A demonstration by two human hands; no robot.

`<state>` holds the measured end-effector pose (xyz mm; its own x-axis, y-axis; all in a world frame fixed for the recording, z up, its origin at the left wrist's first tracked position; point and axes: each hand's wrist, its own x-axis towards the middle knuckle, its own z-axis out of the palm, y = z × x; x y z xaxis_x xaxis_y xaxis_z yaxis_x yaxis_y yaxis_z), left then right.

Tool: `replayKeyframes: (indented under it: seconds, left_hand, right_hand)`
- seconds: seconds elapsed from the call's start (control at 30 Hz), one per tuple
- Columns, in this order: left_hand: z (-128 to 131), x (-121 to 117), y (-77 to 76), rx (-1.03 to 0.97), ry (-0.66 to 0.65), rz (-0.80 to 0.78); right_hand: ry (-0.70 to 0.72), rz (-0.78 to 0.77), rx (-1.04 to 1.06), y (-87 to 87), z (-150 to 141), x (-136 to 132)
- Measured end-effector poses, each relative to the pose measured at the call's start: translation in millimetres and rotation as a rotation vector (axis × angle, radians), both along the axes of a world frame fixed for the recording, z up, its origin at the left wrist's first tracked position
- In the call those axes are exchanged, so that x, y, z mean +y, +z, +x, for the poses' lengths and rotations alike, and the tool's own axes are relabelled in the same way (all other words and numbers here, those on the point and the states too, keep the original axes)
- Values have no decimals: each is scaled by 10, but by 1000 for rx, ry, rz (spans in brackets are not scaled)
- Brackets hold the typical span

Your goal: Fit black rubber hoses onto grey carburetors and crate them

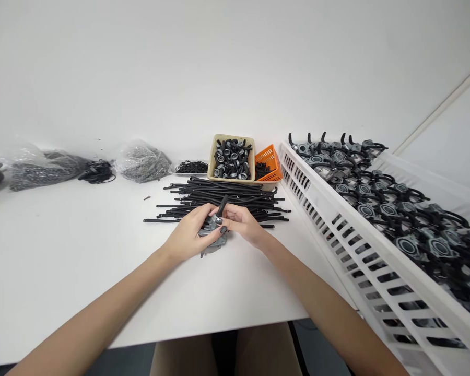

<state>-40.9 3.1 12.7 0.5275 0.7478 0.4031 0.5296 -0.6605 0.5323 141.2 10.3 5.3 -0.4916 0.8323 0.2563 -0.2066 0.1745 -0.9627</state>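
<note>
White tabletop (62, 261); left hand (191, 232) grips grey metal housing (215, 243), right hand (243, 222) pinches its short black stub (222, 204); slim black tubes (227, 192) crowd just beyond.

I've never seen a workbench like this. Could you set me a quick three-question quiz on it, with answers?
1. True or false: the left hand is empty.
2. What colour is the small slatted basket beside the cream bin? a) green b) orange c) blue
3. Which is nearer the person: the cream bin or the pile of black tubes?

Key: 1. False; it holds a grey metal part. 2. b. 3. The pile of black tubes.
</note>
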Motion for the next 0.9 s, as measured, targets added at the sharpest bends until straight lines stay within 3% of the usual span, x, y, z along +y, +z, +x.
replayKeyframes:
  seconds: [0.33,0.9]
  left_hand:
    - [-2,1,5,-5,2,-14]
    - [-5,1,1,6,7,-22]
  right_hand:
    - [-98,-59,-18,-49,-42,17]
    - [-110,-85,-18,-50,-43,17]
